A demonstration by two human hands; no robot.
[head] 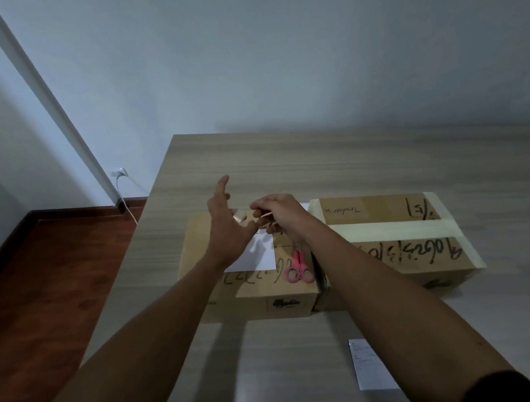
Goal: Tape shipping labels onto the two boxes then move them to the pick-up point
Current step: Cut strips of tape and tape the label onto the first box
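Two cardboard boxes stand side by side on the table. The left box carries a white shipping label and pink scissors on its top. The right box is crossed by pale tape bands. Both my hands hover over the left box's far part. My left hand has its fingers stretched out, forefinger pointing away. A pale piece of tape shows between the two hands. My right hand pinches a thin strip end of that tape in curled fingers. A second label lies on the table near me.
The wooden table reaches back to a grey wall, and its left edge drops to a dark wood floor. A wall socket with a white cable sits low on the left.
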